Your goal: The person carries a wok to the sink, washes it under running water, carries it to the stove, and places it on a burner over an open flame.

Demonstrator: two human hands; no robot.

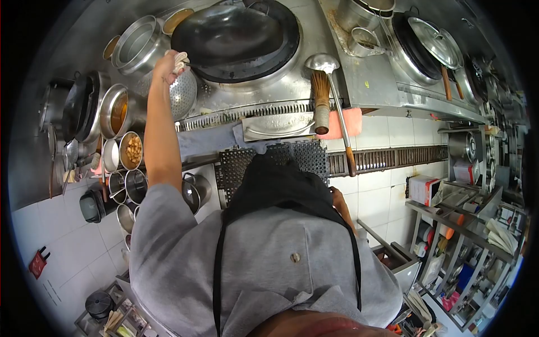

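Observation:
My left hand (167,68) is closed around a folded pale cloth (179,62) at the left rim of a black wok (233,33). The wok sits on the burner ring, and its inside looks dark and shiny. Just below that hand lies a round perforated strainer (183,96). Down by my right hip is my right hand (338,201), mostly hidden by the apron and sleeve, so its fingers cannot be made out. To the right of the wok rest a ladle (323,63) with a wooden handle and a bamboo brush (321,101).
Left of the strainer stand a pot of brown liquid (117,112) and a pot of golden chunks (132,150). A pink cloth (343,123) lies under the ladle handle. A second wok station (415,50) and a metal rack (449,224) are on the right.

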